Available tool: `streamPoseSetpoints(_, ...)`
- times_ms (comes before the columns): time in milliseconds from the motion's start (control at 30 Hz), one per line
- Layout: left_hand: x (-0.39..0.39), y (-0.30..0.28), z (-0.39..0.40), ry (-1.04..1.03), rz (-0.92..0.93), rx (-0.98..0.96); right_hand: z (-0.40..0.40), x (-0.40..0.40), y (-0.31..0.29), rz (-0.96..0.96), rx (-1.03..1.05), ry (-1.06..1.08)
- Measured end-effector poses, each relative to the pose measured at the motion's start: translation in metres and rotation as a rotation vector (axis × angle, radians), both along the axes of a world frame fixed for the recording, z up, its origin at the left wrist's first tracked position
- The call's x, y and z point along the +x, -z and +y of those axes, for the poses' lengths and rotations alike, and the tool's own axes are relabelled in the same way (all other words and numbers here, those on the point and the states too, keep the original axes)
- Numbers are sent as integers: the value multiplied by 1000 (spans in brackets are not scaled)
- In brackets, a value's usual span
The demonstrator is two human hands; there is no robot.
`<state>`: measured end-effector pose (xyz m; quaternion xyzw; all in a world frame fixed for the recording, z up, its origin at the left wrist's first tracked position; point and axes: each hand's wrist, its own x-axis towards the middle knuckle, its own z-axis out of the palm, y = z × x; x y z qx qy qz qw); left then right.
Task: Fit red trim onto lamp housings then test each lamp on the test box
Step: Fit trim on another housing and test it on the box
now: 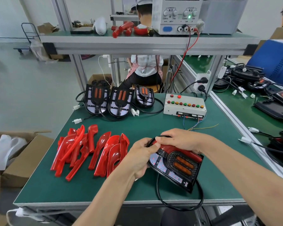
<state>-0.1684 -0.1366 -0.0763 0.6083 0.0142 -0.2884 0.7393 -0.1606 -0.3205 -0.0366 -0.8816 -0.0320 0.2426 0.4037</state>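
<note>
1. Lamp housing (176, 167): black shell, two orange lenses in a honeycomb panel, pale board dotted red; tilted over the desk (137, 124) near edge, between both grips.
2. Red trim (183, 151): glossy strip along the housing's upper edge, beneath the right grip.
3. Left hand (141, 158): clenched on housing's rounded end.
4. Right hand (178, 140): curled over trim, pressing.
5. Loose red trims (90, 150): heaped left of the left grip.
6. Test box (185, 104): beyond both grips.

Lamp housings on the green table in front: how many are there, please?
4: three lamp housings stand in a row at the far edge; both hands hold one near the front. None seems hidden.
</note>
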Motion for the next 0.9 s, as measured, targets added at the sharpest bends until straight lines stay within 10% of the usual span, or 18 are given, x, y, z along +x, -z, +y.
streamPoseSetpoints(900, 0, 12, -17, -136, -240, 129, -1, -4, 14, 115, 477, 328)
